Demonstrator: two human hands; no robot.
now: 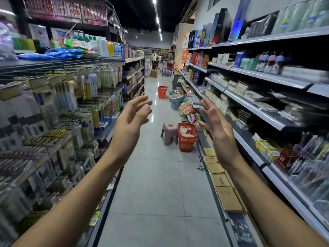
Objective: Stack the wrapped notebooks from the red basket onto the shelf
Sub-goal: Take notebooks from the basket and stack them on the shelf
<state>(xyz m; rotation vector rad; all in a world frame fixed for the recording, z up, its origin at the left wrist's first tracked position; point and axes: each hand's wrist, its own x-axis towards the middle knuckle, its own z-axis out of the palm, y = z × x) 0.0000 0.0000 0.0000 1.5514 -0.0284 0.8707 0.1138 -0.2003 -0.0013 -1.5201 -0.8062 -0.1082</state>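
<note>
A shop aisle runs ahead between two long racks. The shelf of stationery on the right side rises in several tiers, with stacks of notebooks on its middle boards; it stands just outside the right hand. A rack of hanging blister packs lines the other side, beyond the left hand.

Both forearms reach forward at chest height, bare, angled slightly inward. The left hand is raised with its palm turned toward the middle, fingers loosely curved and spread, holding nothing. The right hand mirrors it, palm facing the left one, fingers straight and fanned, thumb apart, also holding nothing. A wide gap lies between the two palms.

Through that gap, lower and farther along the floor, stands the red basket close against the foot of the right-hand shelf, with pale wrapped items showing inside it. Just to its left is a small pinkish stool. Farther on sits a second red basket, well beyond both hands, and a grey basket near the shelf.
</note>
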